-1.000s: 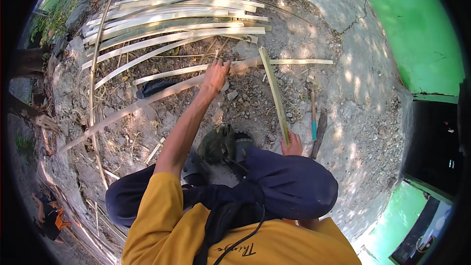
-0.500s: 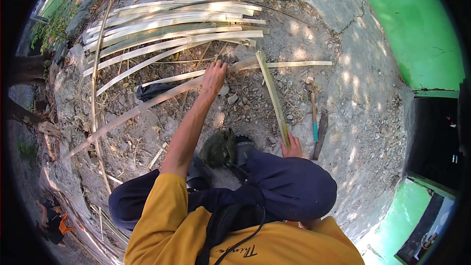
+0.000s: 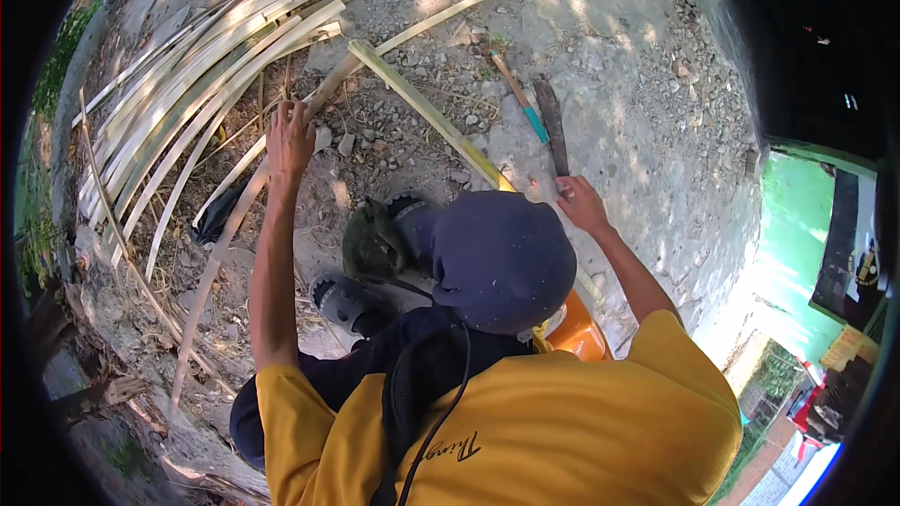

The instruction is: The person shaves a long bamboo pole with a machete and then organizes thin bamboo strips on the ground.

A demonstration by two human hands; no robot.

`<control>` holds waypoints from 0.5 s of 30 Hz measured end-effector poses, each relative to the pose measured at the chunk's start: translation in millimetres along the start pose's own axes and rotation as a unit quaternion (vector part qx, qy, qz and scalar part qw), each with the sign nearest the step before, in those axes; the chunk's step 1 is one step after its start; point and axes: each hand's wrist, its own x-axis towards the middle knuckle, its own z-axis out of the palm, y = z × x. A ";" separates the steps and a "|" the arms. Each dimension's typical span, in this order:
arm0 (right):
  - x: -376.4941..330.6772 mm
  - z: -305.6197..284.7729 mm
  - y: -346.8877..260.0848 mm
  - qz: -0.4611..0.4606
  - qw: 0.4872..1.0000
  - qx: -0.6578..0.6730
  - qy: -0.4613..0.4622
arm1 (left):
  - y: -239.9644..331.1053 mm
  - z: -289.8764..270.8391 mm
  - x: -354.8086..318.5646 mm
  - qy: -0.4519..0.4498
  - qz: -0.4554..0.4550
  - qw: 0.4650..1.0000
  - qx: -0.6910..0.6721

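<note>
On the bare, gravelly ground, the left hand (image 3: pixel 289 139) grips a long pale split bamboo strip (image 3: pixel 246 211), fingers curled around it beside the fanned heap of pale bamboo slats (image 3: pixel 187 103). Further right, the right hand (image 3: pixel 581 203) closes its fingers on the handle of a dark-bladed knife (image 3: pixel 551 126), near a green-edged bamboo stave (image 3: pixel 427 112).

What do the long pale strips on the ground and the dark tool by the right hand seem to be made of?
Long pale strips: probably split bamboo, with a matt, pale yellow-green, fibrous look; thin and slightly bowed. Dark tool by the right hand: likely a metal blade, dull dark and flat; its finish is too small to tell. The left hand rests on one strip.
</note>
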 end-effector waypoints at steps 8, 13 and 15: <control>-127.8 -3.7 20.9 0.130 0.989 0.007 -0.065 | 26.9 -18.9 -11.9 -0.045 0.091 0.995 -0.024; -138.2 51.0 27.8 0.106 0.992 -0.021 -0.068 | 77.1 11.5 -11.9 -0.108 0.166 0.978 -0.073; -128.4 64.0 31.7 0.120 0.991 -0.017 -0.055 | 92.9 21.5 -16.3 -0.114 0.169 0.975 -0.085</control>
